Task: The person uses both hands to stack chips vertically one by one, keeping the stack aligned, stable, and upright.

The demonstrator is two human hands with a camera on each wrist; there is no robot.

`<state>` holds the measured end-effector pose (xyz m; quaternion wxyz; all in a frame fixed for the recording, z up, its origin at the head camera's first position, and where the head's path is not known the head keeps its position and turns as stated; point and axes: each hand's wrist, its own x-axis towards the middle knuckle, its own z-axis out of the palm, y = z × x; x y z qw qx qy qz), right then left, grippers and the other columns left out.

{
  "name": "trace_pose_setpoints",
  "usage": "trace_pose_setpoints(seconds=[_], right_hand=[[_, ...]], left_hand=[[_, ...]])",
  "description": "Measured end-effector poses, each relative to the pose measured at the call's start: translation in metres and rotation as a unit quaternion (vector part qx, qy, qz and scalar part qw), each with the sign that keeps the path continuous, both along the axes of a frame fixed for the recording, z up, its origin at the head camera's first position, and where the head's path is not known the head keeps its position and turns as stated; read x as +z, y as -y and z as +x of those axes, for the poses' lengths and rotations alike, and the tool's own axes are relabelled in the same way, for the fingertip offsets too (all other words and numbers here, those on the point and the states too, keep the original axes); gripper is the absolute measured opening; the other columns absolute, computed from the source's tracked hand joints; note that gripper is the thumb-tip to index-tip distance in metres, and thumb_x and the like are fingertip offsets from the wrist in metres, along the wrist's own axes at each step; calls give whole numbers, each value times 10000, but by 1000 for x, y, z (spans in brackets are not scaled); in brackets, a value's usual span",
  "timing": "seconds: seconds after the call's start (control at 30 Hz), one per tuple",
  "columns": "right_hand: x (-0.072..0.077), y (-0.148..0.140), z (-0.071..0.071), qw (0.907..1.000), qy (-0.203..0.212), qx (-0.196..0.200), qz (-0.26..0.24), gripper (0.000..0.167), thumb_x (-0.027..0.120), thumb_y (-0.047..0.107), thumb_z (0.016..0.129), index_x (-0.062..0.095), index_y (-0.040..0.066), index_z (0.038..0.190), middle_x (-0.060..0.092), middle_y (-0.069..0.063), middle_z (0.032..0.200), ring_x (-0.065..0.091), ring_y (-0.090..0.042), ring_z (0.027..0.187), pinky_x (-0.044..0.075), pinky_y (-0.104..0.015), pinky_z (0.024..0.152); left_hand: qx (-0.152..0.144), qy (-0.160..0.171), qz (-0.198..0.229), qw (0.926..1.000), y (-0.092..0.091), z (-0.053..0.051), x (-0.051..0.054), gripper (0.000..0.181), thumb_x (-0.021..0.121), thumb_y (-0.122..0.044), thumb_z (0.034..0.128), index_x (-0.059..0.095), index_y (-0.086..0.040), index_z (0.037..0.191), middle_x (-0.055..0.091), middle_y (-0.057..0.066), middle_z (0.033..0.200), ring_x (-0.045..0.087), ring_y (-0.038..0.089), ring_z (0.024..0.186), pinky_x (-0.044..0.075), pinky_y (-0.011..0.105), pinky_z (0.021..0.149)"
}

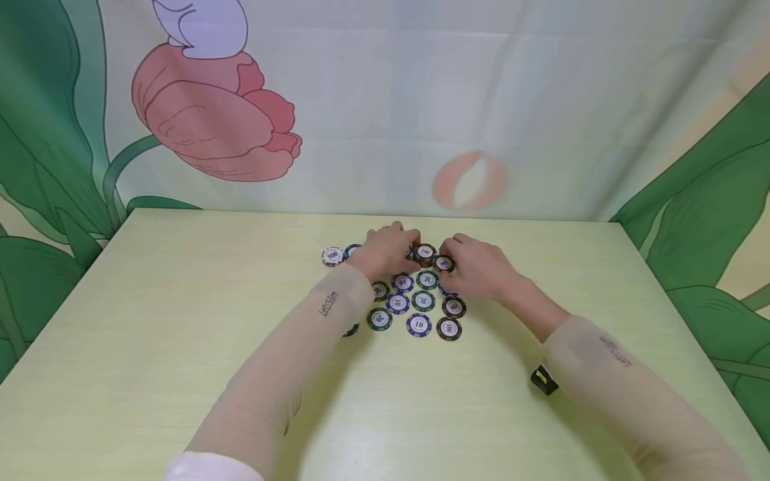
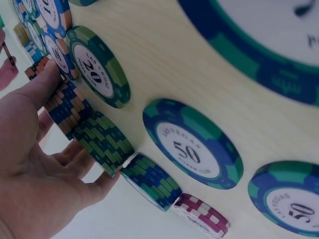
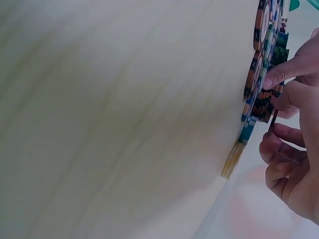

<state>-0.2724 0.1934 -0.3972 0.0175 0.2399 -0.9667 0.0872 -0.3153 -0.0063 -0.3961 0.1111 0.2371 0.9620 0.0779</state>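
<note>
My left hand (image 1: pixel 391 250) reaches over the back row of poker chip stacks. Its thumb and index finger grip a black stack of 100 chips (image 1: pixel 425 252). In the left wrist view its other fingers lie behind a blue-orange stack (image 2: pixel 69 109) and a green stack (image 2: pixel 103 142). Just right of the black stack, my right hand (image 1: pixel 478 267) pinches a single black chip (image 1: pixel 444 263), tilted and raised; the right wrist view shows it edge-on. A teal stack (image 3: pixel 246 130) and a short yellow stack (image 3: pixel 233 160) stand near that hand.
Loose chips lie flat in front of the stacks, among them a 20 chip (image 1: pixel 379 319), a 10 chip (image 1: pixel 418 325) and a 100 chip (image 1: pixel 449 329). At the row's left end is a 500 stack (image 1: pixel 333 256). A small black object (image 1: pixel 544 379) lies beside the right forearm.
</note>
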Motion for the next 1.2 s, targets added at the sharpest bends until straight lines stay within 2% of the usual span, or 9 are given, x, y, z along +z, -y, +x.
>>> trace_pose_setpoints(seconds=[0.3, 0.47, 0.67, 0.9, 1.03, 1.2], right_hand=[[-3, 11, -6, 10000, -73, 50, 2, 358, 668, 206, 881, 671, 29, 1192, 619, -95, 1052, 607, -244, 849, 556, -445, 707], [-4, 13, -9, 9999, -118, 61, 25, 364, 671, 187, 905, 662, 39, 1237, 638, -101, 1082, 627, -260, 902, 562, -454, 732], [-4, 16, -11, 9998, -153, 66, -91, 304, 696, 162, 923, 667, 56, 1206, 662, -87, 1071, 642, -256, 921, 561, -439, 741], [-3, 17, -10, 9997, -209, 123, -35, 279, 691, 198, 980, 691, 54, 1219, 670, -113, 1198, 666, -275, 1012, 576, -448, 791], [-3, 16, -10, 9998, -190, 19, -91, 292, 691, 225, 982, 673, 59, 1221, 666, -107, 1143, 659, -269, 970, 573, -447, 766], [-4, 12, -10, 9996, -181, -70, -191, 234, 702, 212, 967, 677, 67, 1149, 678, -89, 1059, 650, -255, 896, 562, -431, 711]], left_hand=[[-18, -15, -36, 10000, -1, 0, 0, 465, 702, -414, 981, 568, -200, 1372, 539, 78, 1242, 531, 240, 1095, 411, 512, 1004], [-13, -20, -55, 10000, -1, 0, 0, 474, 705, -414, 979, 566, -203, 1380, 540, 81, 1246, 533, 244, 1101, 414, 512, 1004], [20, -54, -40, 10000, -1, -1, -2, 472, 708, -415, 977, 571, -203, 1375, 542, 88, 1258, 535, 253, 1118, 413, 521, 1015], [17, -57, -39, 10000, -3, -1, -2, 479, 707, -412, 977, 568, -197, 1382, 539, 104, 1284, 539, 271, 1143, 409, 536, 1029], [19, -40, -13, 10000, -2, -1, -2, 479, 709, -410, 976, 569, -197, 1382, 540, 100, 1278, 537, 263, 1133, 413, 517, 1013], [20, -16, -1, 10000, -2, -1, 0, 491, 713, -408, 972, 568, -191, 1388, 543, 104, 1289, 539, 267, 1149, 411, 523, 1025]])
